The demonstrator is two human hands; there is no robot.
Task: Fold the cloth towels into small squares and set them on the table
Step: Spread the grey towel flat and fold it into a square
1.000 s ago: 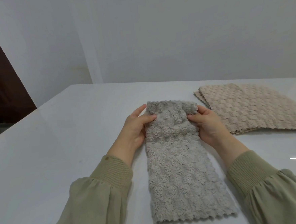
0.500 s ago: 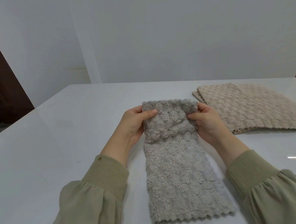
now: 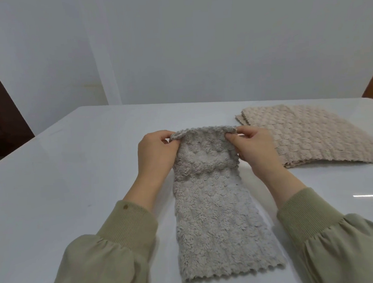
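Grey towel: a fluffy grey towel (image 3: 215,216) lies as a long strip at centre frame on the white tabletop (image 3: 62,172), zigzag edge nearest the camera, far end lifted and turned back.
Left hand (image 3: 155,156): grip clamped on the far left corner of the grey towel.
Right hand (image 3: 253,146): grip clamped on the far right corner.
Beige towels: a flat stack of beige towels (image 3: 308,135), upper right, just beside the right hand.
Sleeves: olive green sleeves (image 3: 114,252).
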